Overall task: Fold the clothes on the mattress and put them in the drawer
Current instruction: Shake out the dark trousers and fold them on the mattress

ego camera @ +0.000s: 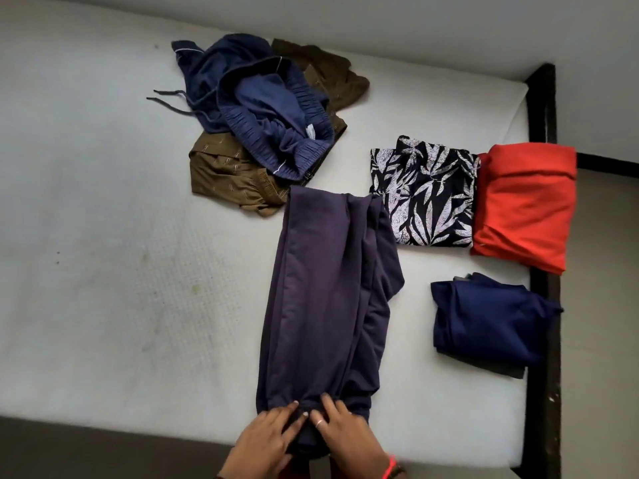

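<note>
A dark purple garment (pixel 321 292) lies folded into a long strip on the white mattress (pixel 103 236), running from the middle toward the near edge. Both hands lie on its near end. My left hand (pixel 266 440) rests flat with fingers straight on the cloth. My right hand (pixel 345 433), with a ring on one finger, presses beside it. Whether the thumbs grip the hem under the cloth is hidden. Three folded pieces sit at the right: a leaf-print one (pixel 423 191), a red one (pixel 525 205) and a navy one (pixel 491 323).
An unfolded heap lies at the back: blue drawstring shorts (pixel 266 108) on top of a brown garment (pixel 228 178). A dark bed frame (pixel 543 108) runs along the mattress's right side, with a pale wall behind. No drawer is in view.
</note>
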The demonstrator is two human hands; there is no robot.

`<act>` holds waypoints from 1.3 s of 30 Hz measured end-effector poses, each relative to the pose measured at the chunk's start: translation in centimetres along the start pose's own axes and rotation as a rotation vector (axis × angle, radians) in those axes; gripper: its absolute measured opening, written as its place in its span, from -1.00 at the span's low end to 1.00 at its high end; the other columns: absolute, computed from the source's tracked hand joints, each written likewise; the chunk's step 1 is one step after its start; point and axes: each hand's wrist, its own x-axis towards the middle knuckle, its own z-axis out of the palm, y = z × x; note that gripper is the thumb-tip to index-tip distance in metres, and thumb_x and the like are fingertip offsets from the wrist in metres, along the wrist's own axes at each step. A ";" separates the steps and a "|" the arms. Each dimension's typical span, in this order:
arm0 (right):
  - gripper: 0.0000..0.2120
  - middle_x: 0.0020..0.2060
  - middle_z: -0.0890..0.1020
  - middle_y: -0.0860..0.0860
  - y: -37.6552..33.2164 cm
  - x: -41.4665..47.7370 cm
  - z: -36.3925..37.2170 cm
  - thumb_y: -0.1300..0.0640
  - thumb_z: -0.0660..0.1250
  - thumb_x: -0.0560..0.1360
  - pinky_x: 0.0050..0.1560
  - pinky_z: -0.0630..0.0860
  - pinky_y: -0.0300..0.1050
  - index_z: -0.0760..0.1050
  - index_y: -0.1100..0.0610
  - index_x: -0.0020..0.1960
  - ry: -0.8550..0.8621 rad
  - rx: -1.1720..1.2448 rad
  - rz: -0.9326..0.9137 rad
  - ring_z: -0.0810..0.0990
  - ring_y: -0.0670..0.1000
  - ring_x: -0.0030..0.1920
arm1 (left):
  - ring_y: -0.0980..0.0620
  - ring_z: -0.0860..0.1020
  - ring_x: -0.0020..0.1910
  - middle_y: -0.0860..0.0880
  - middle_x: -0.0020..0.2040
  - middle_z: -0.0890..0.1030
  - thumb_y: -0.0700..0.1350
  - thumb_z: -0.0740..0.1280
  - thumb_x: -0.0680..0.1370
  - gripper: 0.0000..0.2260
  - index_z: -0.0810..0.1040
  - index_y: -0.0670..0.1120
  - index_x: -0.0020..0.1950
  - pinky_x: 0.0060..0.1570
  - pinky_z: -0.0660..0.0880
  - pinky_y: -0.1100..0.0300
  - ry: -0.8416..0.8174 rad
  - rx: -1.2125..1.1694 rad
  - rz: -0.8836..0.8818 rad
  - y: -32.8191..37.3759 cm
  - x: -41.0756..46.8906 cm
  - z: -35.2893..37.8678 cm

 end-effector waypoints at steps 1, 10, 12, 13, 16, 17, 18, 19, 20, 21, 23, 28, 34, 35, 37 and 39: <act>-0.48 0.10 0.49 0.07 0.4 0.3 -1.3 -0.05 0.40 0.16 -0.44 0.51 -0.17 0.37 0.02 0.07 -0.046 0.023 -0.029 0.62 0.01 -0.17 | 0.16 0.62 -0.18 0.06 0.00 0.65 0.21 0.18 0.46 -0.66 0.55 0.09 0.10 -0.25 0.49 0.36 -0.007 0.000 0.029 -0.6 0.6 -0.7; -0.78 -0.33 0.56 0.04 9.7 8.8 -23.6 0.27 0.20 0.56 -0.19 0.50 -0.10 0.42 0.05 -0.22 0.801 1.070 0.255 0.51 -0.02 -0.32 | -0.08 0.54 -0.07 -0.19 -0.03 0.58 -0.14 0.26 0.58 -0.81 0.56 -0.23 0.06 0.01 0.42 0.11 0.501 -0.466 -0.431 -11.8 15.4 -17.5; -0.81 -0.35 0.53 0.05 11.4 11.0 -27.1 0.16 0.24 0.58 -0.29 0.52 -0.19 0.35 0.10 -0.21 0.810 1.187 0.367 0.50 -0.03 -0.35 | -0.13 0.55 0.03 -0.20 0.04 0.59 -0.09 0.29 0.58 -0.75 0.54 -0.24 0.13 0.04 0.41 0.15 0.573 -0.513 -0.528 -14.1 19.3 -20.5; -0.78 -0.34 0.53 0.06 11.7 12.0 -28.3 0.06 0.27 0.56 -0.33 0.52 -0.22 0.34 0.12 -0.19 0.759 1.231 0.397 0.50 -0.03 -0.36 | -0.11 0.55 0.06 -0.18 0.07 0.59 0.00 0.30 0.57 -0.67 0.52 -0.23 0.17 0.05 0.41 0.17 0.573 -0.555 -0.566 -14.7 20.8 -21.9; -0.67 -0.34 0.53 0.05 11.8 14.1 -29.6 -0.11 0.35 0.48 -0.38 0.49 -0.21 0.34 0.11 -0.19 0.649 1.190 0.433 0.48 -0.04 -0.40 | -0.04 0.52 0.12 -0.11 0.14 0.57 0.21 0.32 0.49 -0.46 0.46 -0.18 0.26 0.08 0.40 0.18 0.504 -0.606 -0.630 -14.9 24.5 -23.5; -0.65 -0.36 0.54 0.04 11.9 14.6 -29.7 -0.13 0.39 0.45 -0.41 0.47 -0.22 0.32 0.09 -0.22 0.668 1.151 0.427 0.47 -0.06 -0.43 | -0.04 0.51 0.14 -0.10 0.16 0.55 0.25 0.33 0.46 -0.42 0.44 -0.16 0.29 0.10 0.40 0.18 0.480 -0.607 -0.637 -14.7 25.3 -23.8; -0.63 -0.38 0.53 0.03 11.9 15.0 -29.7 -0.13 0.42 0.42 -0.46 0.44 -0.25 0.29 0.06 -0.24 0.686 1.139 0.424 0.45 -0.07 -0.45 | -0.04 0.50 0.15 -0.09 0.17 0.54 0.26 0.34 0.45 -0.40 0.44 -0.13 0.30 0.11 0.40 0.17 0.460 -0.614 -0.641 -14.5 26.0 -23.9; -0.61 -0.41 0.52 0.02 12.0 15.4 -29.7 -0.10 0.44 0.41 -0.52 0.41 -0.28 0.26 0.04 -0.27 0.698 1.160 0.421 0.42 -0.08 -0.48 | -0.04 0.50 0.16 -0.09 0.18 0.54 0.25 0.35 0.44 -0.43 0.45 -0.10 0.29 0.13 0.42 0.15 0.437 -0.606 -0.641 -14.3 26.5 -23.8; -0.59 -0.43 0.50 0.01 12.2 15.7 -29.8 -0.06 0.46 0.41 -0.56 0.37 -0.31 0.23 0.04 -0.30 0.702 1.192 0.421 0.39 -0.08 -0.50 | -0.05 0.50 0.17 -0.08 0.19 0.55 0.21 0.37 0.45 -0.48 0.48 -0.09 0.27 0.15 0.43 0.14 0.412 -0.569 -0.629 -14.2 27.0 -23.7; -0.58 -0.44 0.47 0.01 12.4 15.8 -29.9 0.01 0.47 0.41 -0.58 0.35 -0.32 0.22 0.04 -0.33 0.702 1.222 0.420 0.36 -0.09 -0.50 | -0.06 0.51 0.18 -0.10 0.19 0.56 0.14 0.39 0.46 -0.56 0.52 -0.09 0.23 0.15 0.43 0.13 0.389 -0.518 -0.619 -14.3 27.5 -23.5; -0.58 -0.45 0.43 0.00 13.4 15.7 -30.3 0.15 0.47 0.42 -0.60 0.34 -0.34 0.22 0.05 -0.37 0.733 1.224 0.443 0.35 -0.10 -0.49 | -0.09 0.53 0.18 -0.14 0.16 0.60 0.00 0.41 0.48 -0.69 0.58 -0.11 0.16 0.14 0.44 0.12 0.400 -0.448 -0.630 -14.7 28.0 -23.4; -0.66 -0.42 0.44 0.01 16.0 14.9 -30.6 0.27 0.40 0.46 -0.56 0.39 -0.32 0.30 0.10 -0.36 0.877 1.249 0.501 0.39 -0.13 -0.55 | -0.12 0.55 0.11 -0.17 0.08 0.63 -0.09 0.38 0.49 -0.78 0.62 -0.14 0.09 0.12 0.48 0.07 0.539 -0.482 -0.665 -15.1 28.1 -23.7; -0.73 -0.39 0.55 0.06 14.4 15.2 -29.9 0.04 0.37 0.49 -0.50 0.49 -0.23 0.42 0.17 -0.29 0.863 1.365 0.548 0.52 -0.05 -0.46 | -0.13 0.50 0.22 -0.20 0.19 0.59 -0.17 0.28 0.56 -0.74 0.57 -0.20 0.21 0.20 0.37 0.16 0.482 -0.532 -0.681 -15.3 28.3 -23.5; -0.70 -0.36 0.56 0.07 14.1 15.1 -29.7 -0.02 0.41 0.46 -0.45 0.52 -0.20 0.43 0.16 -0.28 0.808 1.338 0.527 0.54 -0.03 -0.42 | -0.13 0.50 0.23 -0.20 0.21 0.58 -0.18 0.26 0.58 -0.74 0.56 -0.22 0.23 0.20 0.34 0.18 0.469 -0.525 -0.652 -15.3 28.1 -23.6; -0.68 -0.30 0.57 0.09 13.8 15.2 -29.2 0.00 0.49 0.38 -0.38 0.56 -0.13 0.37 0.11 -0.27 0.735 1.252 0.490 0.55 0.00 -0.37 | -0.14 0.48 0.25 -0.21 0.24 0.56 -0.19 0.20 0.61 -0.73 0.54 -0.22 0.25 0.19 0.32 0.20 0.447 -0.521 -0.606 -15.3 28.0 -23.8; -0.63 -0.24 0.57 0.12 14.0 15.5 -29.1 0.15 0.53 0.33 -0.25 0.62 -0.02 0.29 0.06 -0.28 0.791 1.183 0.512 0.55 0.03 -0.35 | -0.16 0.47 0.25 -0.23 0.24 0.55 -0.19 0.16 0.63 -0.73 0.53 -0.22 0.25 0.18 0.32 0.18 0.438 -0.514 -0.607 -15.7 27.9 -23.8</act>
